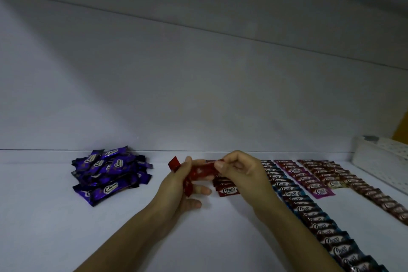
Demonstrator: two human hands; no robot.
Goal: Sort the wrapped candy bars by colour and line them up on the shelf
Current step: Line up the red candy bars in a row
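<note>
My left hand [183, 185] grips several red wrapped candy bars [194, 172] above the white shelf [66, 227]. My right hand [240, 169] pinches the right end of the top red bar. Just below my right hand lies a short row of red bars [227, 190]. A loose heap of purple bars [110, 172] sits to the left. To the right run a long blue row [309, 210], a magenta row [309, 181] and a brown row [362, 185], with one cream bar [335, 184] between the magenta and brown rows.
A white perforated basket [382, 159] stands at the far right against the back wall. The shelf's back wall rises right behind the bars. Bare shelf surface lies between the purple heap and my hands and in front on the left.
</note>
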